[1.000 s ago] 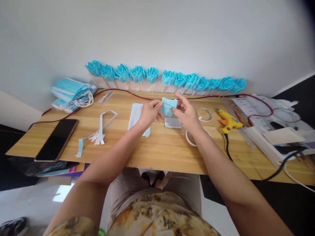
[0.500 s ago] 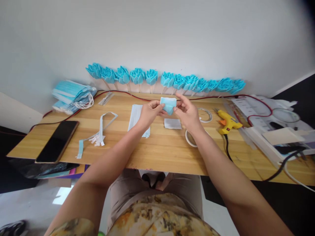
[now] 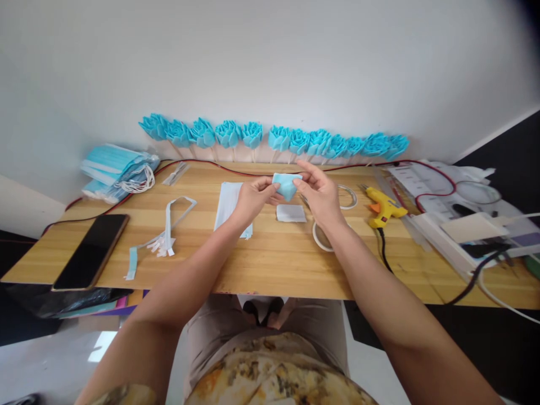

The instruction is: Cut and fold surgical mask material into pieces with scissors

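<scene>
A small piece of light-blue mask fabric is stretched between my two hands above the table, its lower part folded to a point. My left hand pinches its left edge. On the right edge, my right hand grips it between thumb and fingers, with the index finger raised. A whitish cut piece lies flat just below the held fabric. Beside my left wrist is a pale mask sheet, partly covered by the forearm. A roll of tape lies partly under my right wrist.
Several blue fabric flowers on sticks lean against the wall. A mask stack, a phone and trimmed strips lie left. A yellow glue gun, another ring and a white power strip are right.
The lower corners of the fabric have been folded in, so its squarish bottom now narrows to a point. Both hands keep their grip. The camera view has shifted slightly.
</scene>
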{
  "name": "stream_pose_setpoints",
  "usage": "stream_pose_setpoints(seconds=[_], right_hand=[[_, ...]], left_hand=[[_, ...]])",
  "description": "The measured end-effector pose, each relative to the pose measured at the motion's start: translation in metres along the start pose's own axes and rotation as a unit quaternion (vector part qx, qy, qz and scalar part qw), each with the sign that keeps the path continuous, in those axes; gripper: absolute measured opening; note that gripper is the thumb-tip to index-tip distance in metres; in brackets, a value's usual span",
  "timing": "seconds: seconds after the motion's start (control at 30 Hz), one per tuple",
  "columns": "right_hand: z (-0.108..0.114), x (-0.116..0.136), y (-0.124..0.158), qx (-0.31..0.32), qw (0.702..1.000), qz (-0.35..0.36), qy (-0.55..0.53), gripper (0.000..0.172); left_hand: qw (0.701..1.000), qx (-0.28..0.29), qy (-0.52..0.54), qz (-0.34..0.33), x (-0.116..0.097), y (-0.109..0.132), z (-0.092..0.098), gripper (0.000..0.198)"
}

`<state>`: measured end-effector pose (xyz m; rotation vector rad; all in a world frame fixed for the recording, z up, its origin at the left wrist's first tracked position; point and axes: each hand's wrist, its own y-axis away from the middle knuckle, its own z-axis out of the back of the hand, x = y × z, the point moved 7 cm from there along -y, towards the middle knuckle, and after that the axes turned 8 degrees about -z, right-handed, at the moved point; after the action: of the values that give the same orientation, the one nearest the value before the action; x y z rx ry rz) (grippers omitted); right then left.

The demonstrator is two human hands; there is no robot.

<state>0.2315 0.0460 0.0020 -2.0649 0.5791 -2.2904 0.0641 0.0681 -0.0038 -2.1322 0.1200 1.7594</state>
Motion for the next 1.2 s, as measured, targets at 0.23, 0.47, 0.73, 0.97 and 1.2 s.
stream_pose_setpoints(seconds=[0.23, 0.47, 0.73, 0.97, 1.2], right_hand=[[0.003, 0.003, -0.001, -0.008, 0.999, -0.010, -0.035, 0.054], [-0.015, -0.006, 0.001, 0.090, 0.995, -0.042, -0.016, 0.065], [-0.011, -0.007, -0.002, 0.088, 0.996, -0.028, -0.012, 0.068], [-0.020, -0.013, 0.002, 0.102, 0.993, -0.049, -0.024, 0.080], [-0.010, -0.012, -0.003, 0.063, 0.997, -0.040, -0.008, 0.072]], left_hand=[[0.998, -0.017, 0.035, 0.044, 0.000, 0.002, 0.001, 0.013], [0.996, -0.005, 0.072, 0.051, 0.002, 0.001, 0.000, 0.013], [0.996, -0.007, 0.078, 0.037, -0.001, -0.001, 0.003, 0.017], [0.997, 0.026, 0.066, 0.043, 0.001, 0.002, -0.006, 0.013], [0.997, -0.020, 0.055, 0.044, -0.003, -0.001, 0.002, 0.007]])
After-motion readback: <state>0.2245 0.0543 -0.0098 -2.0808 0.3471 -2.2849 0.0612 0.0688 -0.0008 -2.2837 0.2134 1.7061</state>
